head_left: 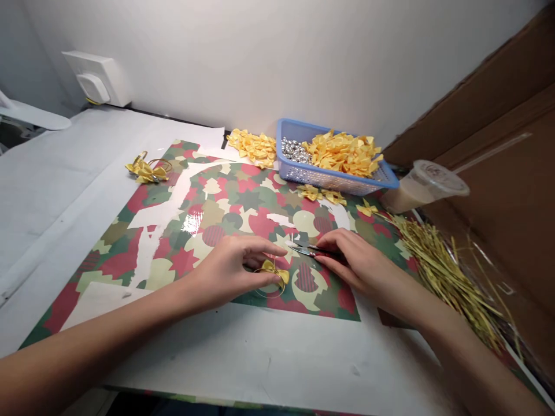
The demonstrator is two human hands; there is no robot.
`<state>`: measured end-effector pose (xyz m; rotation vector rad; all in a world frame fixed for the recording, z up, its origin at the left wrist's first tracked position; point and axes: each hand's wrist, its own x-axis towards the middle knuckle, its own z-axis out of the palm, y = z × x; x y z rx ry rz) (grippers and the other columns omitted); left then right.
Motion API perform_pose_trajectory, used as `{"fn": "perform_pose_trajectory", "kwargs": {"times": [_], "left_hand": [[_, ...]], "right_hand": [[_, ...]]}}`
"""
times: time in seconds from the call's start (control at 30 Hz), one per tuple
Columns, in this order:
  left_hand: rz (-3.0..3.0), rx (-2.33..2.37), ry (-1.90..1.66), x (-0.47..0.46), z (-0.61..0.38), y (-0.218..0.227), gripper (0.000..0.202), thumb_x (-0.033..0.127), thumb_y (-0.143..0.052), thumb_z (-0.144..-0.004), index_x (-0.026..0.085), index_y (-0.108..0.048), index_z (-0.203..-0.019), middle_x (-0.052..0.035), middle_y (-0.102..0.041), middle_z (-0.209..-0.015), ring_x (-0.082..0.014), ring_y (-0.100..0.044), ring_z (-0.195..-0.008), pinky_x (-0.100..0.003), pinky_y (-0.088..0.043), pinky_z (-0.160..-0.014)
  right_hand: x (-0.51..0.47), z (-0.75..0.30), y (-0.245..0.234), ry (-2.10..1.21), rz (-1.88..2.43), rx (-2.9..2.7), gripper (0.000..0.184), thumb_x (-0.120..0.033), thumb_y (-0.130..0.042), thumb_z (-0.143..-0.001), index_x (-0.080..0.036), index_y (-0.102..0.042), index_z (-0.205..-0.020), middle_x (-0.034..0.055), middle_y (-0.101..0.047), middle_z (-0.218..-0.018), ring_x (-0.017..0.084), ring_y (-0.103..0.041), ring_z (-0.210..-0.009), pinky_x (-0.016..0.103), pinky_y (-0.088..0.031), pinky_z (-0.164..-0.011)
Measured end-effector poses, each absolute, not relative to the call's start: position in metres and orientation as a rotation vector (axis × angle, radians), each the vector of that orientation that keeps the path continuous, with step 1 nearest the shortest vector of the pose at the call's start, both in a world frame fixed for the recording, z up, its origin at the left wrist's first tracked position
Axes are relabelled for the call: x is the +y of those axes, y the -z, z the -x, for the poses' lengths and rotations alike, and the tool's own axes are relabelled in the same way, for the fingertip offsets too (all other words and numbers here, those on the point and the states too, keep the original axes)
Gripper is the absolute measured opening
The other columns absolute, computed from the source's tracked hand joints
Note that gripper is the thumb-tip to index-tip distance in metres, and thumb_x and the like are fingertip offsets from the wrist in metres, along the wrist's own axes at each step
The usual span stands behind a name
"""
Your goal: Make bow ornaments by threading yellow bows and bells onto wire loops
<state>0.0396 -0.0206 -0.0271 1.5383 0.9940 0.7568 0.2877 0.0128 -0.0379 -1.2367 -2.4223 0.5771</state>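
Note:
A small yellow ribbon bow [281,275] with a thin loop of cord or wire around it is pinched in my left hand [236,263], just above the patterned sheet. To its right, my right hand [347,254] grips a small pair of dark-handled scissors [304,250]. The scissor blades point left toward the bow and look slightly parted. My fingers cover most of the handles and part of the bow. Beneath both hands lies the red, green and cream patterned sheet [249,199].
At the back stands a blue basket [284,167] of yellow bows and silver beads. A bow pile [254,145] sits left of it, and finished-looking looped bows [147,171] lie far left. A tilted lidded cup [411,188] and a yellow-green strand bundle [437,266] are on the right, beside cardboard [511,173].

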Motion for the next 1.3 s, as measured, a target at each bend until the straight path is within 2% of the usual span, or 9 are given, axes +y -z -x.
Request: {"fn": "perform_pose_trajectory", "kwargs": {"times": [0.13,0.23,0.37,0.47,0.57,0.67,0.83,1.03,1.3], "left_hand": [[-1.581,1.076,-0.807,-0.022,-0.039,0.029,0.031,0.019,-0.070,-0.074,0.012,-0.068,-0.104,-0.0079,-0.073,-0.094,-0.0172,-0.069,-0.081,-0.030,-0.057,-0.074],[-1.621,1.125,-0.823,-0.023,-0.040,0.032,0.030,0.020,-0.069,-0.075,0.013,-0.069,-0.104,-0.0076,-0.072,-0.093,-0.0173,-0.068,-0.081,-0.030,-0.057,-0.073],[-1.626,1.124,-0.821,-0.023,-0.041,0.033,0.029,0.021,-0.070,-0.075,0.013,-0.070,-0.104,-0.0076,-0.073,-0.092,-0.0175,-0.067,-0.081,-0.030,-0.056,-0.073],[-1.606,1.117,-0.830,-0.022,-0.040,0.034,0.029,0.020,-0.070,-0.075,0.012,-0.069,-0.103,-0.0079,-0.073,-0.092,-0.0173,-0.068,-0.080,-0.029,-0.056,-0.073],[-1.584,1.106,-0.836,-0.021,-0.040,0.034,0.031,0.021,-0.071,-0.074,0.013,-0.069,-0.104,-0.0075,-0.072,-0.092,-0.0166,-0.067,-0.081,-0.028,-0.057,-0.074],[-1.561,1.105,-0.835,-0.021,-0.041,0.033,0.034,0.020,-0.072,-0.073,0.013,-0.069,-0.106,-0.0073,-0.072,-0.092,-0.0161,-0.067,-0.081,-0.028,-0.057,-0.075],[-1.566,1.131,-0.805,-0.020,-0.041,0.033,0.033,0.019,-0.071,-0.073,0.013,-0.069,-0.106,-0.0071,-0.072,-0.091,-0.0174,-0.067,-0.081,-0.030,-0.057,-0.075],[-1.527,1.118,-0.818,-0.021,-0.040,0.032,0.036,0.024,-0.071,-0.074,0.014,-0.068,-0.108,-0.0069,-0.071,-0.095,-0.0181,-0.067,-0.083,-0.031,-0.057,-0.076],[-1.535,1.141,-0.799,-0.021,-0.040,0.033,0.036,0.025,-0.071,-0.074,0.014,-0.068,-0.108,-0.0068,-0.071,-0.093,-0.0188,-0.067,-0.083,-0.032,-0.056,-0.075]], "right_hand": [[0.019,-0.290,0.032,-0.440,1.146,-2.564,0.017,-0.029,-0.046,-0.088,-0.024,-0.062,-0.087,0.0084,-0.067,-0.085,0.024,-0.064,-0.072,0.036,-0.050,-0.064],[0.025,-0.293,0.023,-0.545,1.114,-2.537,0.020,-0.034,-0.049,-0.089,-0.026,-0.067,-0.086,0.0057,-0.069,-0.080,0.022,-0.063,-0.066,0.034,-0.048,-0.058],[0.027,-0.293,0.011,-1.025,1.204,-2.319,0.024,-0.045,-0.058,-0.084,-0.024,-0.069,-0.080,0.0040,-0.069,-0.069,0.019,-0.061,-0.059,0.029,-0.044,-0.050],[0.024,-0.290,0.012,-1.554,1.239,-1.884,0.026,-0.047,-0.059,-0.084,-0.022,-0.062,-0.079,0.0030,-0.068,-0.067,0.016,-0.059,-0.055,0.026,-0.043,-0.049],[0.021,-0.284,0.018,-1.795,1.199,-1.438,0.025,-0.046,-0.062,-0.082,-0.022,-0.057,-0.078,-0.0003,-0.066,-0.066,0.010,-0.050,-0.043,0.023,-0.040,-0.045],[0.019,-0.279,0.022,-1.843,1.186,-1.313,0.029,-0.048,-0.063,-0.081,-0.020,-0.059,-0.074,0.0002,-0.065,-0.069,0.008,-0.044,-0.044,0.022,-0.039,-0.045],[0.016,-0.279,0.026,-1.781,1.259,-1.461,0.035,-0.053,-0.061,-0.082,-0.019,-0.069,-0.080,0.0028,-0.063,-0.071,0.010,-0.044,-0.053,0.024,-0.042,-0.052],[0.011,-0.284,0.027,-1.478,1.391,-1.544,0.041,-0.057,-0.067,-0.075,-0.020,-0.072,-0.091,0.0034,-0.065,-0.070,0.014,-0.057,-0.064,0.026,-0.050,-0.063],[0.005,-0.282,0.019,-1.659,1.379,-1.397,0.040,-0.054,-0.073,-0.070,-0.023,-0.072,-0.094,0.0059,-0.073,-0.087,0.020,-0.070,-0.077,0.032,-0.057,-0.077]]}}
